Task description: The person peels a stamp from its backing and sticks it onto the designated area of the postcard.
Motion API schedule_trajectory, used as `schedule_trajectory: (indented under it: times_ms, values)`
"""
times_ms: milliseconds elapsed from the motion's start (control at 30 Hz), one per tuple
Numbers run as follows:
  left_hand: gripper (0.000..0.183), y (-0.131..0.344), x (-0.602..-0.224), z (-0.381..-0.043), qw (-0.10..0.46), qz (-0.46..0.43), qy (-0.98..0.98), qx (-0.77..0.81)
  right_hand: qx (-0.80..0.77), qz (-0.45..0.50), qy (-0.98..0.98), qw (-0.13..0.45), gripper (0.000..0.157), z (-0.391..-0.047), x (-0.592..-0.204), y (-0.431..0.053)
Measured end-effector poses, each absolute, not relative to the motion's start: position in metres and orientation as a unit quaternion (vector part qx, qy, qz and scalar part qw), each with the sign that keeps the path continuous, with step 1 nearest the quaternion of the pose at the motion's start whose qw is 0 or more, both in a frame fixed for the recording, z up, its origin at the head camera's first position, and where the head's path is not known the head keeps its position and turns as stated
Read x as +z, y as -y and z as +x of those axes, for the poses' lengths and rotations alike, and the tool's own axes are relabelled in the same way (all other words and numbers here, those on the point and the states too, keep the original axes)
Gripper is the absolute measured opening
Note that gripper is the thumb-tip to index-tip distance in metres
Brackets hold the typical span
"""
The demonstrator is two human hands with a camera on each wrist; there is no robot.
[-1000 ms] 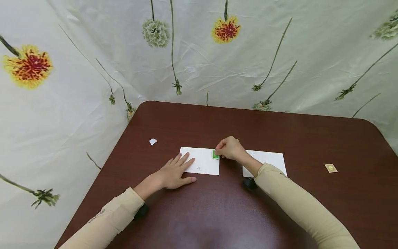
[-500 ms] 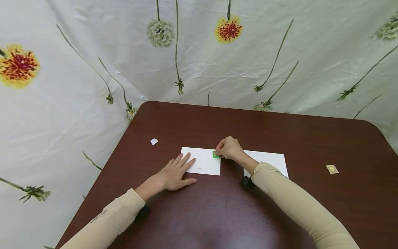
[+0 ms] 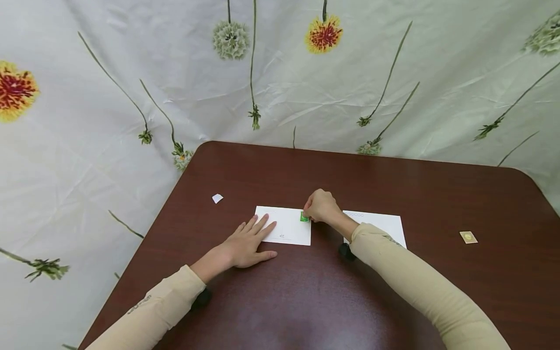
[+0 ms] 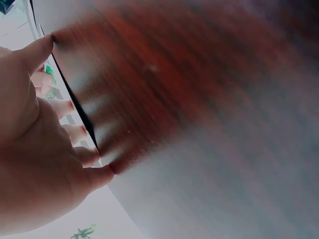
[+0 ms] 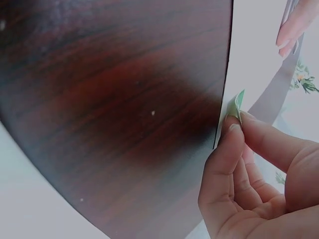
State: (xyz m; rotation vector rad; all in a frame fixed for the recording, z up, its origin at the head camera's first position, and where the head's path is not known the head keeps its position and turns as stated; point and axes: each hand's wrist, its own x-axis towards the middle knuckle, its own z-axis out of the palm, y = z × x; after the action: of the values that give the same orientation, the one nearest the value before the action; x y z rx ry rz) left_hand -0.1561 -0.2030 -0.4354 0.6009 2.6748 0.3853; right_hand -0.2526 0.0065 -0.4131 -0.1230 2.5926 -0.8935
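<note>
In the head view, a white envelope [image 3: 286, 227] lies on the brown table, with small print near its lower edge. My left hand [image 3: 245, 243] rests spread on its left part, fingers straight, thumb off the near edge. At the envelope's upper right corner, my right hand [image 3: 323, 206] pinches a small green postage stamp [image 3: 304, 217] between thumb and forefinger. The right wrist view shows the stamp [image 5: 238, 103] partly lifted at an angle off the paper, its lower part hidden by the fingertips [image 5: 232, 130].
A second white envelope [image 3: 380, 224] lies to the right, partly under the right forearm. Farther right is a small tan stamp-like square [image 3: 468, 237]. A scrap of white paper [image 3: 217, 198] sits to the left. A flowered curtain [image 3: 280, 73] hangs behind the table [image 3: 372, 177].
Both hands stay almost in place, the right still pinching the stamp at the envelope's corner. The head view has shifted slightly.
</note>
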Motion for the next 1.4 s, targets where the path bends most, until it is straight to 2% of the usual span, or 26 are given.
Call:
schedule_trajectory:
  times_ms: [400,900,1300,1400]
  values:
    - [0.072,0.232,-0.431,-0.152,0.195,0.245,-0.942,0.124,-0.315,-0.027,-0.931,0.183,0.009,-0.231,-0.411,0.016]
    - [0.073,0.24,-0.432,-0.167,0.195,0.257,-0.939,0.117,-0.295,-0.029,-0.939,0.173,0.011,-0.243,-0.415,0.023]
    - [0.075,0.218,-0.436,-0.177,0.193,0.229,-0.946,0.121,-0.225,-0.05,-0.956,0.181,0.012,-0.264,-0.414,0.004]
    - [0.075,0.213,-0.437,-0.179,0.191,0.224,-0.948,0.119,-0.193,-0.057,-0.962,0.184,0.016,-0.269,-0.413,-0.002]
